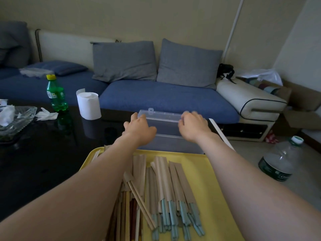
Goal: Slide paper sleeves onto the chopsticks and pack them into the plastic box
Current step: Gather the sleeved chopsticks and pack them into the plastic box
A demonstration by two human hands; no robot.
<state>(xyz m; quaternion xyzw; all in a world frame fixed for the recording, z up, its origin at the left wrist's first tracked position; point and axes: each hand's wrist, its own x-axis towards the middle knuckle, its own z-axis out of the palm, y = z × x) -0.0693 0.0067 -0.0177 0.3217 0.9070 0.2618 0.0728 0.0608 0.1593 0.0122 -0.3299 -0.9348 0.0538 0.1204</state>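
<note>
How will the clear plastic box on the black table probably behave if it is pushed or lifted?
The plastic box looks thin-walled and see-through, with nothing visible inside, so it is probably light. On the glossy black table it would likely slide easily when pushed. Its lid stands raised, so it may swing or flex during lifting.

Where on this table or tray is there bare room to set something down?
Bare: glossy black table left of the yellow plastic tray, short of the green bottle; also the tray's right strip. Crowded: paper-sleeved chopsticks mid-tray, clear plastic box behind.
</note>
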